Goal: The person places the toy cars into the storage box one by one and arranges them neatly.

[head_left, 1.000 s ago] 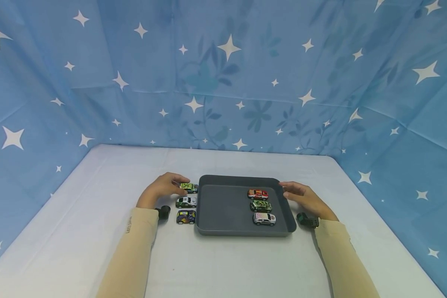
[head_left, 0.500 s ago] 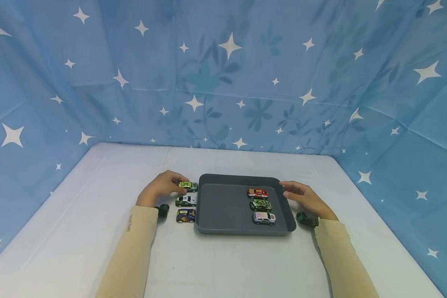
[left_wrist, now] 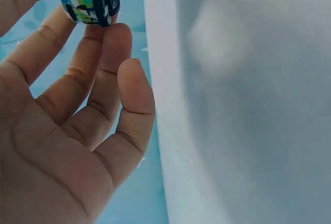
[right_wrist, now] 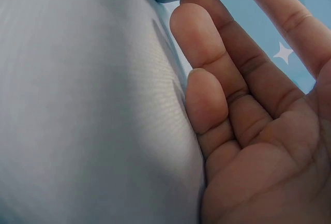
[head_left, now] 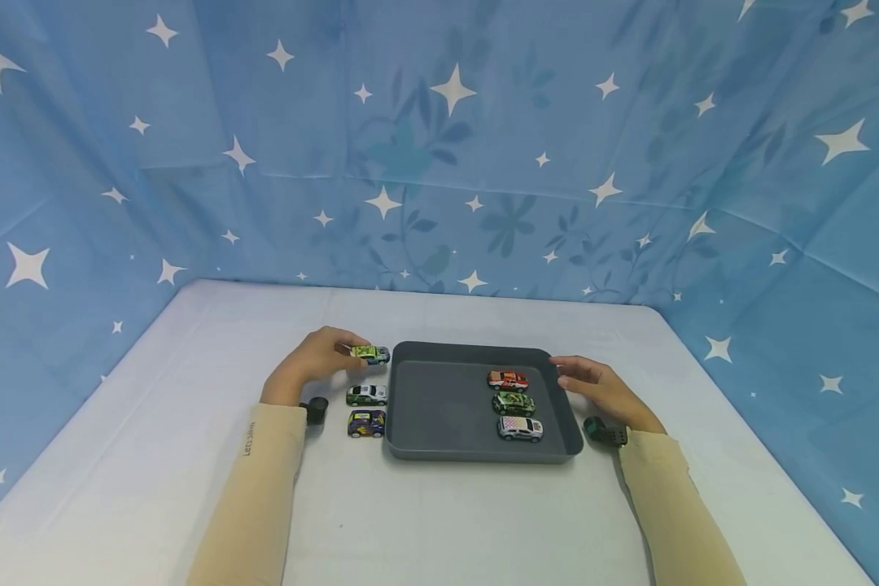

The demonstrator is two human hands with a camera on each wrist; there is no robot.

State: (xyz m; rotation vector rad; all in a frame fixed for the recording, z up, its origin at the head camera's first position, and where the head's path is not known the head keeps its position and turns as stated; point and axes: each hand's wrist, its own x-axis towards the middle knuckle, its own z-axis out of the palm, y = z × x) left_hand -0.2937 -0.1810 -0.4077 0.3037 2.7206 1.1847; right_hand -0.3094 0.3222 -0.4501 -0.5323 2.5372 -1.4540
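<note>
My left hand [head_left: 317,358] pinches a yellow-green toy car [head_left: 369,355] between thumb and fingers, held just off the table left of the grey tray [head_left: 439,453]. In the left wrist view only the end of that car [left_wrist: 89,0] shows at the top. Below it on the table lie a white-and-green toy car [head_left: 366,395] and a purple toy car [head_left: 366,423]. My right hand [head_left: 599,387] touches the tray's upper right edge with its fingertips. Inside the tray, a red-orange car [head_left: 508,381], a green camouflage car [head_left: 513,404] and a white checkered car [head_left: 520,429] stand in a column.
A white cloth covers the table [head_left: 425,529]. Behind and beside it hangs a blue curtain [head_left: 410,163] with white stars. Each wrist wears a small black camera, one [head_left: 317,409] beside the left-hand cars.
My left hand has lifted the yellow-green car slightly and moved it away from me, widening its gap to the white-and-green car. My right hand and the tray stay in place.
</note>
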